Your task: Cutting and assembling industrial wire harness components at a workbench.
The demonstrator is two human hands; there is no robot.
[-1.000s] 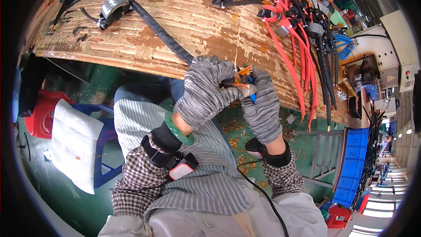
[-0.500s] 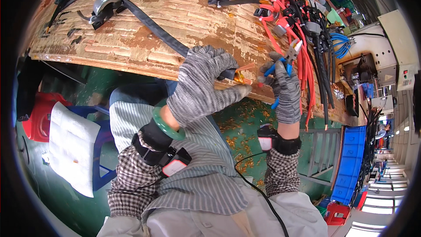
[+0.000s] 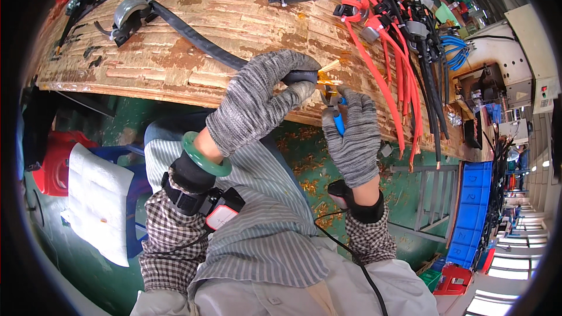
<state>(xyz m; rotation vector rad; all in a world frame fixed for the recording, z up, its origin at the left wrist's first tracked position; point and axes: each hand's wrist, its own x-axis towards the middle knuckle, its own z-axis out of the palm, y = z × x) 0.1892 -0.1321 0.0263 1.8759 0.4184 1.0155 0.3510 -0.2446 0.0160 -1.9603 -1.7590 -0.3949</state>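
Note:
My left hand (image 3: 257, 99), in a grey knit glove, grips the end of a thick black cable (image 3: 196, 38) that runs across the worn wooden bench (image 3: 175, 64). Orange wire strands (image 3: 328, 79) stick out of that cable end. My right hand (image 3: 354, 137), also gloved, is closed on blue-handled pliers (image 3: 335, 111), whose jaws sit at the orange strands. Both hands meet just over the bench's near edge.
Bundles of orange and black cables (image 3: 404, 52) with connectors lie on the bench's right part. A grey clamp piece (image 3: 129, 14) sits at the cable's far end. A blue stool with white cloth (image 3: 96, 199) and a red crate (image 3: 55, 161) stand left. Blue crates (image 3: 474, 210) stand right.
My left hand shifted along the bench edge with the cable end. My right hand rose from below the edge and brought the pliers up to the orange strands.

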